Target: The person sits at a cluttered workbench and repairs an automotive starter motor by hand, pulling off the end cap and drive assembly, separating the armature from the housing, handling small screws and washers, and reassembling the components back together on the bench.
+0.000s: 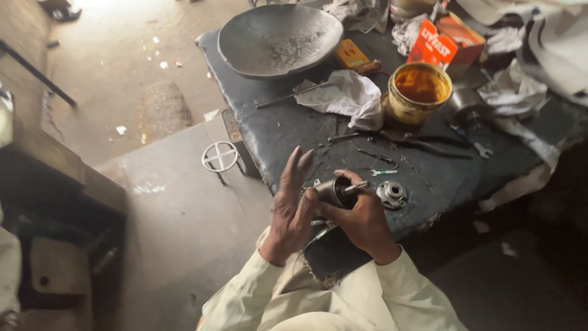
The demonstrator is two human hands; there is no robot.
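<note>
My right hand [361, 217] grips a small cylindrical metal motor part [335, 190] with a thin shaft sticking out toward the right. My left hand [291, 205] is raised beside it with fingers extended, the thumb touching the part's left side. Both hands hover over the near edge of a dark, greasy workbench [288, 132]. A round metal end cap with holes [392, 195] lies on the bench just right of my right hand.
On the bench stand an open tin of amber grease [420, 92], a large grey metal bowl [278, 40], crumpled white rags [349, 95], pliers [422, 142], small tools and an orange box [444, 43]. A round wire ring [219, 156] lies on the concrete floor to the left.
</note>
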